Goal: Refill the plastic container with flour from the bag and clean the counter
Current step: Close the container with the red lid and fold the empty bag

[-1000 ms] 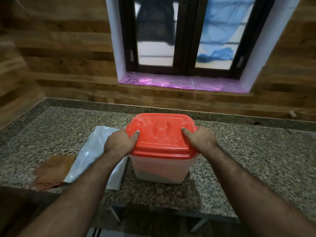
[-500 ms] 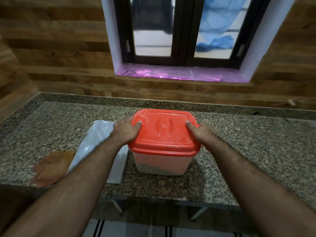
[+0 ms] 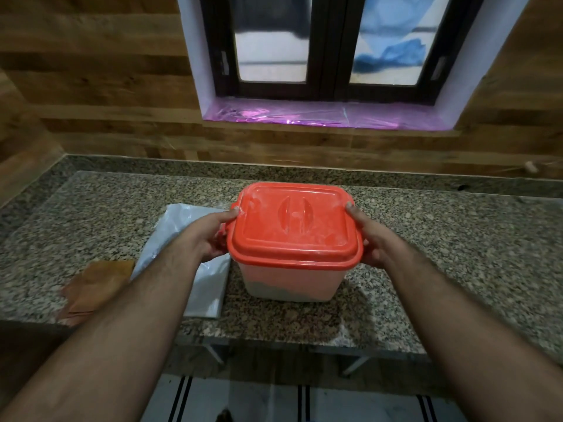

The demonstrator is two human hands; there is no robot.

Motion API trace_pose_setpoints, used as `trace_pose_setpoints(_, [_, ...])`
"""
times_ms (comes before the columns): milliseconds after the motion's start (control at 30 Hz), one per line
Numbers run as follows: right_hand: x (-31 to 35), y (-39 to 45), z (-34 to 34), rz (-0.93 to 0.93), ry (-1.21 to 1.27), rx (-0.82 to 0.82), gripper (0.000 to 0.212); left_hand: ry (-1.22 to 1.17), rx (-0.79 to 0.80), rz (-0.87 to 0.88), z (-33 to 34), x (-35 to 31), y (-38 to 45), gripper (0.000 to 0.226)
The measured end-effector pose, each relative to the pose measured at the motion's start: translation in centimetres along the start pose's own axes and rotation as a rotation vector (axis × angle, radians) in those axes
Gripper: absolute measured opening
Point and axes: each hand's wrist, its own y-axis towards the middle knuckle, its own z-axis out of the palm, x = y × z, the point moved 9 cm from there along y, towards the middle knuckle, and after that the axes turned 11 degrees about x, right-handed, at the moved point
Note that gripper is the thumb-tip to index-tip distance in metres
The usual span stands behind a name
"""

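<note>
A translucent plastic container (image 3: 289, 283) with a red lid (image 3: 292, 226) stands on the granite counter (image 3: 457, 254). The lid has white flour smears and a moulded handle in its middle. My left hand (image 3: 210, 236) grips the container's left side under the lid rim, thumb on the lid edge. My right hand (image 3: 370, 239) grips the right side the same way. A flat white plastic bag (image 3: 189, 269) lies on the counter just left of the container, partly under my left arm.
A brown cloth (image 3: 94, 287) lies at the counter's front left edge, beside the bag. Behind the counter is a wood-panelled wall with a window and a purple-lined sill (image 3: 320, 115). Striped floor shows below the counter edge.
My hands have slid from the top of the lid down to the container's sides under the rim. The view has shifted so the container sits further from me.
</note>
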Motion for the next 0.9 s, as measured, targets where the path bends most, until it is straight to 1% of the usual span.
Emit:
trace_pose_setpoints(67, [1.2,-0.8,-1.0,-0.042,-0.112,-0.098,0.071,0.085,-0.117,0.075,-0.7,-1.4,-0.3,0.02])
trace_pose_setpoints(100, [2.3,-1.3,-1.5,-0.098,-0.186,-0.164,0.066,0.145,-0.181,0.129,-1.0,-2.4,-0.6,0.022])
trace_pose_setpoints(167, [4.9,-2.4,-2.0,-0.217,-0.406,-0.317,0.056,0.339,-0.35,0.234,-1.3,-4.4,-1.5,0.026])
trace_pose_setpoints(267, [7.2,-3.5,0.2,-0.254,-0.805,-0.472,0.045,0.809,-0.614,0.218,0.4,-6.0,-3.8,0.01])
trace_pose_setpoints(333, [7.5,-3.5,1.5,-0.24,-1.022,-0.566,0.044,0.986,-0.692,0.217,1.9,-6.0,-4.6,0.006])
trace_pose_setpoints(433, [7.6,-3.6,3.0,-0.218,-1.265,-0.714,0.038,1.036,-0.743,0.224,2.6,-5.6,-4.8,0.014])
trace_pose_setpoints(500, [7.7,-3.5,3.7,-0.19,-1.385,-0.763,0.03,1.087,-0.772,0.225,3.0,-5.8,-5.4,0.015])
trace_pose_setpoints(600, [7.4,-3.5,4.2,-0.163,-1.446,-0.779,0.021,1.118,-0.806,0.247,3.4,-5.9,-6.0,0.019])
trace_pose_setpoints(667, [7.3,-3.8,4.7,-0.155,-1.482,-0.771,0.012,1.113,-0.818,0.296,3.6,-6.0,-6.0,0.02])
trace_pose_setpoints(733, [7.2,-4.0,5.3,-0.151,-1.52,-0.747,0.005,1.078,-0.806,0.35,3.3,-6.3,-5.8,0.021])
trace_pose_setpoints(767, [7.2,-4.1,5.5,-0.15,-1.53,-0.742,0.004,1.03,-0.78,0.381,2.8,-6.4,-5.7,0.025])
trace_pose_setpoints(800, [7.1,-4.1,5.4,-0.153,-1.535,-0.736,0.003,0.936,-0.743,0.387,2.0,-6.2,-5.5,0.041])
trace_pose_setpoints(833, [7.1,-4.1,5.3,-0.164,-1.528,-0.732,0.003,0.823,-0.691,0.366,1.3,-5.7,-5.2,0.063])
trace_pose_setpoints(867, [7.0,-4.0,5.2,-0.176,-1.513,-0.733,0.005,0.708,-0.629,0.309,0.8,-4.9,-4.9,0.085])
trace_pose_setpoints(900, [7.0,-4.0,5.1,-0.181,-1.502,-0.739,0.006,0.648,-0.558,0.246,0.8,-4.1,-4.4,0.104])
